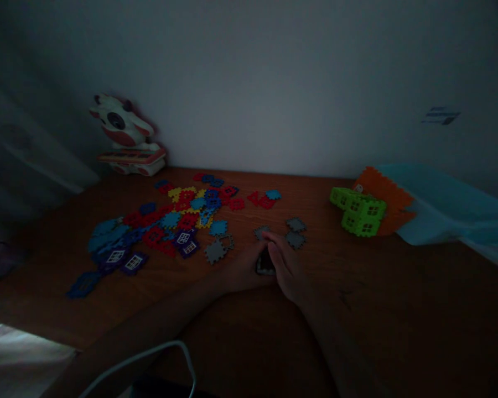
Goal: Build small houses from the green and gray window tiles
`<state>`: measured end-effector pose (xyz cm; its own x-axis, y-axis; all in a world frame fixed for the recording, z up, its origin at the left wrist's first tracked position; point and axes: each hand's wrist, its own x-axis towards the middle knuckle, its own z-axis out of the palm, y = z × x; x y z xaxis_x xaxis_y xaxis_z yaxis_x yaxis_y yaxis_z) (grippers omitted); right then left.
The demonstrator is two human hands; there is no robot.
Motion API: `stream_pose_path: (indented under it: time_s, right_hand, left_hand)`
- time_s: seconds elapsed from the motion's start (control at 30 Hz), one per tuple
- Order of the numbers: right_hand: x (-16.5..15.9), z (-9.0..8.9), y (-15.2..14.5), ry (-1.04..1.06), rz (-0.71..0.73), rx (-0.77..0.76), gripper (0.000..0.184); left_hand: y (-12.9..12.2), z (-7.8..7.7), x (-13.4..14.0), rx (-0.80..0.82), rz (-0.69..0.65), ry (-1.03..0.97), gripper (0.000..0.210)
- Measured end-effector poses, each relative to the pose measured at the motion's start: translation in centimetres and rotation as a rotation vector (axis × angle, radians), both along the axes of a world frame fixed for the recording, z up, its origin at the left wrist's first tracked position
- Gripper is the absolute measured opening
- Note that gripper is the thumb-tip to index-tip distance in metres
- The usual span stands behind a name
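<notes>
Between my two hands, low over the middle of the table, is a small grey piece built of toothed plastic tiles (266,270), mostly covered by fingers. My left hand (249,265) wraps it from the left side. From the right, my right hand (288,268) presses on it with the fingers together. Just beyond the hands lie loose grey tiles (295,239), with one partly hidden behind my fingertips. Left of my left hand, a flat grey tile (214,251) lies beside a grey open frame tile (228,241).
Many red, blue, yellow and purple tiles (186,221) spread across the left of the table. A green block assembly (359,211) leans near orange panels (388,204) and a light blue sheet (444,204) at right. A toy cow keyboard (128,138) stands back left. A white cable (149,351) crosses my left forearm.
</notes>
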<state>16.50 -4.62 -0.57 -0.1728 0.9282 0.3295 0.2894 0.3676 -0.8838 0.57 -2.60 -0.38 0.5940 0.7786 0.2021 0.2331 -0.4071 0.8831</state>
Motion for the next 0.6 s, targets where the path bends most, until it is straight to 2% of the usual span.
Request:
stream_pose_path:
  time_s: [0.13,0.27,0.33,0.5,0.6]
  right_hand:
    - [1.3,0.3,0.5,-0.053,-0.131,0.111,0.039]
    - [3.4,-0.2,2.6,-0.198,-0.436,0.235,0.034]
    - [4.1,-0.9,3.7,-0.276,-0.564,0.247,0.039]
    - [4.2,-2.6,4.9,-0.581,-0.556,0.208,0.06]
    - [4.2,-3.2,4.8,-0.813,-0.481,0.13,0.058]
  left_hand:
    - [-0.2,0.2,0.0,0.045,0.005,0.001,0.072]
    - [-0.4,0.9,0.1,0.081,0.022,0.018,0.079]
    - [-0.5,1.1,0.2,0.099,0.013,0.033,0.075]
    - [-0.6,1.3,0.3,0.195,-0.007,0.063,0.063]
    - [-0.6,1.4,0.3,0.247,-0.059,0.072,0.06]
